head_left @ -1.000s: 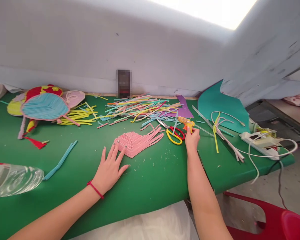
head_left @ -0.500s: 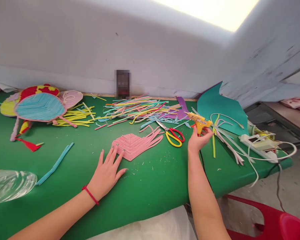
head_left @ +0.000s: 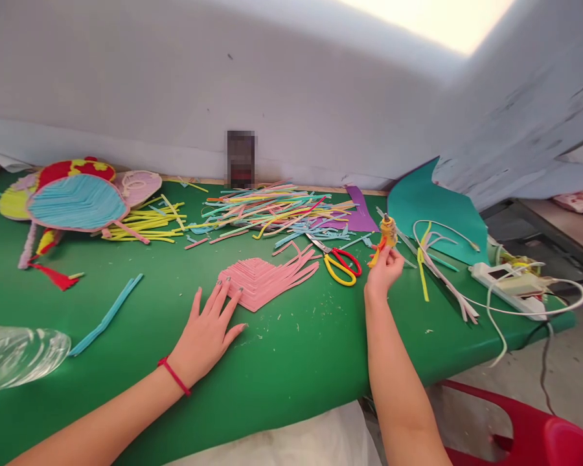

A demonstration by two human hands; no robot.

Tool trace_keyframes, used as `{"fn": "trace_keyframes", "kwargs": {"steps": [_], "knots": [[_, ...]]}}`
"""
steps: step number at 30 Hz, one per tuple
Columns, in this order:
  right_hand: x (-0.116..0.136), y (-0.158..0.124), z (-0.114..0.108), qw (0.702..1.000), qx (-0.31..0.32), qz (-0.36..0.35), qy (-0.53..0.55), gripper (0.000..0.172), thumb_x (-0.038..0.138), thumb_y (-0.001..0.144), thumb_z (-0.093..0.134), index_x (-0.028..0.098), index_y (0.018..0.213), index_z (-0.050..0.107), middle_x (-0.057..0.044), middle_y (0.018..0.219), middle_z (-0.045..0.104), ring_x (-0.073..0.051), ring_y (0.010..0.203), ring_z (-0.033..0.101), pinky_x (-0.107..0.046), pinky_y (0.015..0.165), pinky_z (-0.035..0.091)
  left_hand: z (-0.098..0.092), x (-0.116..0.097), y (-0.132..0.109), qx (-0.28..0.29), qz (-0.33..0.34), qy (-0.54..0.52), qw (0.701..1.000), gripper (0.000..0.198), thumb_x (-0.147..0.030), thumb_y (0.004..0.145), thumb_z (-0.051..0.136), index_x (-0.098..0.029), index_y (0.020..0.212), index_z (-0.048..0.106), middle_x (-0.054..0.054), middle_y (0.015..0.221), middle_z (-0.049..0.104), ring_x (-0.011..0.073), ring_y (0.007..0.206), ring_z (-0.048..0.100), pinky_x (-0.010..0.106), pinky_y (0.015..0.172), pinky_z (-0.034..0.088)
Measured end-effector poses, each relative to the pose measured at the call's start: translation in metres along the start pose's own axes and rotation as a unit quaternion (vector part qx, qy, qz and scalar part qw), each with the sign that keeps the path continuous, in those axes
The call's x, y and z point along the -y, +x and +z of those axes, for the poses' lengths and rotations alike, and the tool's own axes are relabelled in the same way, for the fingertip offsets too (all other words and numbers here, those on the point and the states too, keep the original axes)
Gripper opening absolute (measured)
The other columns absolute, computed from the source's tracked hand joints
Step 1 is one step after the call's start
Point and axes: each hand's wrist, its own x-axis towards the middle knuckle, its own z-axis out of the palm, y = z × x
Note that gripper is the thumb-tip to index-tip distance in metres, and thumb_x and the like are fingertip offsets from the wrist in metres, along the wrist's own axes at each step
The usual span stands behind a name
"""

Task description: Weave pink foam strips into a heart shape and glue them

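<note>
My left hand lies flat on the green table, fingers spread, with its fingertips on the near edge of a pink woven piece of strips. A red cord is tied round that wrist. My right hand is closed round the handle of a small yellow glue gun, held just above the table to the right of the scissors, which have one red and one yellow handle.
A heap of coloured strips lies at the back, finished woven fans at the back left, a plastic bottle at the near left. At the right are a teal sheet, a white power strip with cords, and a red chair.
My right hand has lifted the glue gun off the table, swung it out to the right, then brought it back beside the scissors. My left hand has stayed on the pink piece.
</note>
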Motion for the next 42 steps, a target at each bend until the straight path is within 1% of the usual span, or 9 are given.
{"fn": "trace_keyframes", "kwargs": {"steps": [5, 9, 13, 18, 24, 30, 33, 38, 42], "knots": [[0.011, -0.022, 0.006, 0.995, 0.061, -0.051, -0.068, 0.05, 0.067, 0.083, 0.042, 0.02, 0.102, 0.042, -0.006, 0.084, 0.063, -0.014, 0.058, 0.055, -0.029, 0.058, 0.045, -0.004, 0.022, 0.014, -0.047, -0.046, -0.064, 0.996, 0.043, -0.031, 0.096, 0.031, -0.013, 0.128, 0.054, 0.017, 0.134, 0.055, 0.0275, 0.125, 0.05, 0.052, 0.11, 0.03], [0.032, -0.044, 0.011, 0.988, 0.09, -0.087, -0.091, 0.049, 0.062, 0.086, 0.041, 0.019, 0.11, 0.043, -0.009, 0.091, 0.062, -0.019, 0.071, 0.062, -0.032, 0.064, 0.048, -0.005, 0.048, 0.028, -0.066, -0.129, -0.166, 0.976, 0.038, -0.035, 0.095, 0.035, -0.014, 0.116, 0.058, 0.015, 0.119, 0.059, 0.0251, 0.113, 0.055, 0.042, 0.1, 0.043], [0.064, -0.062, 0.011, 0.982, 0.108, -0.134, -0.079, 0.046, 0.057, 0.086, 0.046, 0.018, 0.111, 0.045, -0.013, 0.102, 0.062, -0.021, 0.085, 0.063, -0.032, 0.072, 0.049, -0.008, 0.059, 0.044, 0.021, -0.181, -0.229, 0.956, 0.046, -0.042, 0.091, 0.041, -0.012, 0.124, 0.052, 0.014, 0.119, 0.057, 0.0246, 0.111, 0.054, 0.041, 0.1, 0.042], [0.094, -0.084, 0.02, 0.971, 0.168, -0.16, -0.063, 0.041, 0.053, 0.088, 0.048, 0.019, 0.11, 0.049, -0.011, 0.101, 0.063, -0.019, 0.079, 0.061, -0.031, 0.069, 0.048, -0.007, 0.059, 0.075, 0.073, -0.198, -0.218, 0.953, 0.057, -0.049, 0.075, 0.059, -0.01, 0.117, 0.059, 0.015, 0.104, 0.06, 0.0308, 0.099, 0.056, 0.044, 0.088, 0.045], [0.07, -0.097, 0.039, 0.959, 0.215, -0.177, -0.043, 0.043, 0.054, 0.086, 0.049, 0.019, 0.11, 0.051, -0.011, 0.096, 0.065, -0.021, 0.079, 0.062, -0.033, 0.069, 0.049, 0.003, 0.052, 0.096, 0.11, -0.154, -0.285, 0.94, 0.043, -0.036, 0.06, 0.07, -0.021, 0.099, 0.067, 0.002, 0.084, 0.063, 0.0208, 0.083, 0.058, 0.03, 0.076, 0.046], [0.054, -0.099, 0.037, 0.952, 0.256, -0.165, -0.041, 0.04, 0.051, 0.088, 0.048, 0.019, 0.111, 0.05, -0.012, 0.101, 0.065, -0.022, 0.086, 0.063, -0.035, 0.073, 0.051, 0.006, 0.045, 0.088, 0.08, -0.156, -0.359, 0.917, 0.028, -0.032, 0.059, 0.066, -0.02, 0.084, 0.061, 0.004, 0.092, 0.061, 0.0232, 0.091, 0.055, 0.036, 0.084, 0.045], [0.056, -0.101, 0.036, 0.952, 0.257, -0.165, -0.03, 0.039, 0.05, 0.088, 0.048, 0.019, 0.111, 0.049, -0.012, 0.101, 0.064, -0.023, 0.087, 0.063, -0.035, 0.073, 0.051, 0.006, 0.039, 0.086, 0.065, -0.148, -0.418, 0.894, 0.028, -0.03, 0.062, 0.064, -0.021, 0.086, 0.055, 0.004, 0.101, 0.061, 0.0215, 0.095, 0.055, 0.036, 0.087, 0.045], [0.056, -0.103, 0.037, 0.952, 0.263, -0.156, -0.014, 0.037, 0.05, 0.087, 0.049, 0.019, 0.108, 0.049, -0.013, 0.103, 0.062, -0.024, 0.089, 0.062, -0.036, 0.075, 0.05, 0.002, 0.031, 0.087, 0.06, -0.139, -0.517, 0.842, 0.031, -0.032, 0.067, 0.066, -0.02, 0.09, 0.051, -0.002, 0.079, 0.061, 0.0151, 0.074, 0.058, 0.029, 0.07, 0.048], [0.059, -0.102, 0.036, 0.966, 0.227, -0.123, 0.002, 0.041, 0.052, 0.087, 0.049, 0.018, 0.109, 0.047, -0.012, 0.099, 0.061, -0.022, 0.084, 0.06, -0.034, 0.071, 0.048, -0.002, 0.032, 0.089, 0.019, -0.166, -0.577, 0.8, 0.045, -0.039, 0.068, 0.07, -0.016, 0.102, 0.052, 0.002, 0.086, 0.062, 0.0155, 0.077, 0.06, 0.028, 0.068, 0.049]]}}
